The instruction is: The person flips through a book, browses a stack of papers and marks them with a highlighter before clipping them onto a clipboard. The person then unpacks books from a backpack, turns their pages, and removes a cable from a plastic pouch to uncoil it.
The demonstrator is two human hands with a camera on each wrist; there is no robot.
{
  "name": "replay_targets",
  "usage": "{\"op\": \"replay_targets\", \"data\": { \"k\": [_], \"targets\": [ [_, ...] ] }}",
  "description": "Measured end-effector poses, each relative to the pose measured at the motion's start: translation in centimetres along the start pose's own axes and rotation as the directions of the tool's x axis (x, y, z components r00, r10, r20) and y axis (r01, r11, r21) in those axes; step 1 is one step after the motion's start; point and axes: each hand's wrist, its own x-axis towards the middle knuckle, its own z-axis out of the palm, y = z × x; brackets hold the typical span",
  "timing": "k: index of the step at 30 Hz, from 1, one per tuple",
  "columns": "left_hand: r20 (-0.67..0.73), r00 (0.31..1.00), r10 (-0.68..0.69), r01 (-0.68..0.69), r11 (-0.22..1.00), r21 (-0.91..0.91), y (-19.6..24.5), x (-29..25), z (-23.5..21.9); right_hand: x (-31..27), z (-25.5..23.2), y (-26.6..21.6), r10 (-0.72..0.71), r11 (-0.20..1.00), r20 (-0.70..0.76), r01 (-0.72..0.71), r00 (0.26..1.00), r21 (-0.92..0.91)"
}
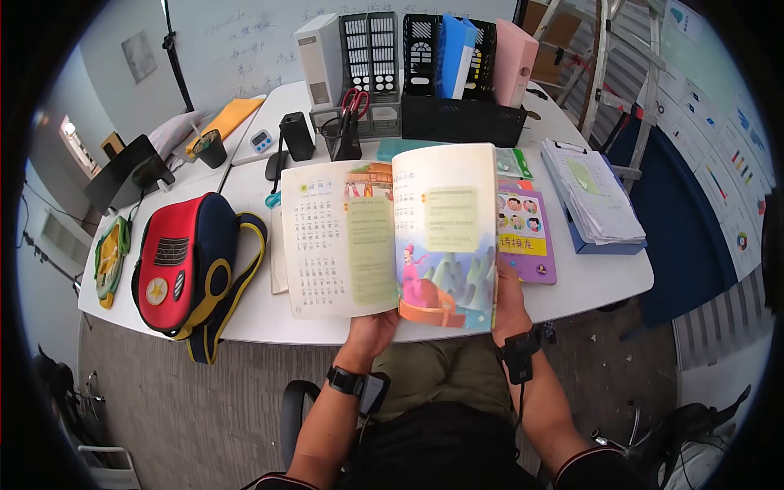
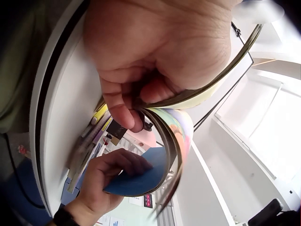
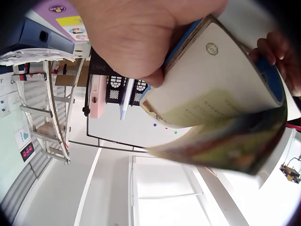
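- Open book (image 1: 339,278): raised in front of the person, over the near middle of the white table (image 1: 608,282), its printed pages facing the head camera; the right-hand page carries a painted boat scene.
- Left hand (image 1: 374,333): grips the book's lower edge close to the spine, fingers curled round it.
- Right hand (image 1: 510,300): grips the right side of the book, its fingers against the blue cover (image 2: 141,182) at the back.
- Surroundings: a red and blue backpack (image 1: 175,261) at the left; a purple book (image 1: 540,237) just right of the open one, partly behind it; clipped papers (image 1: 581,192) farther right; a pen holder (image 1: 347,139) on the far side.
- Risk of lost pages: in the right wrist view a leaf (image 3: 221,146) bows outward and is blurred. With its outer edge apparently unheld, it could flop over or crease.
- Risk of sagging: the left half has support only near the spine, so its outer corner could droop if the left grip loosened.
- Risk of strain: the right half curves strongly in the left wrist view; harder bending could stress the binding or curl the cover.
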Motion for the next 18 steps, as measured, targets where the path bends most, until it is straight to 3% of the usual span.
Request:
{"op": "replay_targets", "data": {
  "k": [2,5,6,8,11,15,18],
  "targets": [
    [0.089,0.996,-0.032,0.031,0.999,0.011,-0.1,0.1,-0.7,0.5,-0.3,0.2,-0.012,0.999,0.052,0.014,0.999,-0.03],
    [-0.009,1.0,0.014,-0.013,0.995,0.1,0.2,-0.2,0.4,0.2,0.8,0.2,-0.019,0.999,0.029,0.02,0.999,-0.04],
    [0.061,0.997,0.052,-0.054,0.998,0.026,0.2,-0.2,1.3,0.1,1.0,0.1,-0.024,0.999,0.016,0.025,1.0,-0.046],
    [0.072,0.997,0.036,-0.043,0.995,0.094,-0.1,-0.1,0.7,0.2,0.7,-0.1,-0.028,0.998,0.016,0.029,0.999,-0.052],
    [0.097,0.994,0.055,-0.06,0.997,0.05,-0.2,-0.2,0.6,0.3,0.6,-0.3,-0.032,0.997,0.013,0.033,0.999,-0.064],
    [0.05,0.998,0.031,-0.035,0.997,0.069,-0.1,-0.2,0.7,0.4,0.3,-0.6,-0.047,0.995,0.032,0.05,0.998,-0.081],
    [0.144,0.989,0.014,-0.018,0.999,0.027,-0.1,0.0,0.0,0.5,-0.1,-1.0,-0.031,0.994,0.03,0.034,0.999,-0.1]
  ]
}}
